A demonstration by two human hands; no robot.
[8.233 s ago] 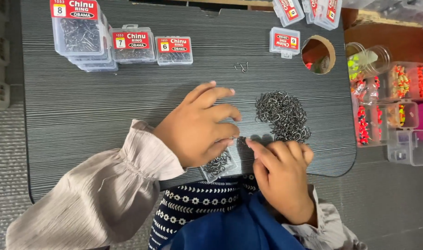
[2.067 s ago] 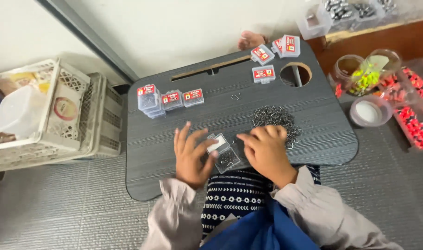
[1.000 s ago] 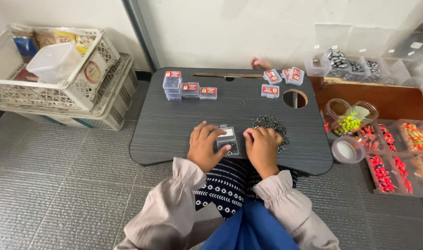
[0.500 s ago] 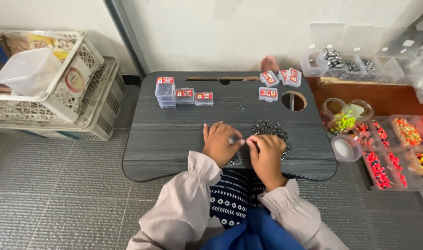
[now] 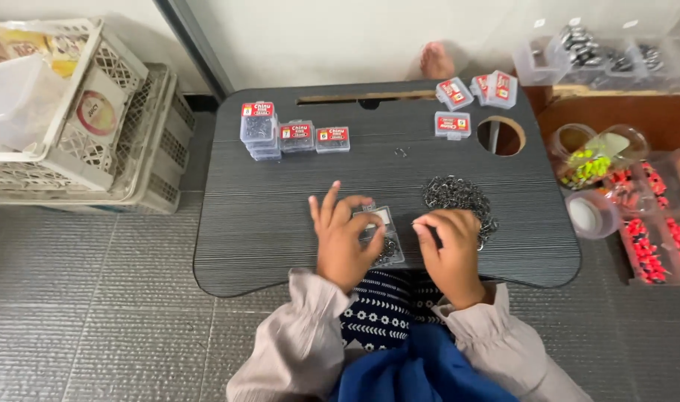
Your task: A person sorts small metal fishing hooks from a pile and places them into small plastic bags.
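Left hand (image 5: 343, 242) lies with fingers spread over the small clear box (image 5: 381, 237), covering its left half; whether they grip it cannot be told. The box sits open near the tray's (image 5: 280, 201) front edge, contents too small to make out. Right hand (image 5: 450, 249), fingers curled loosely, rests at 3 o'clock of the box and hides the near side of the hook pile (image 5: 459, 197). Bare tray surface lies at 9 o'clock of the left hand.
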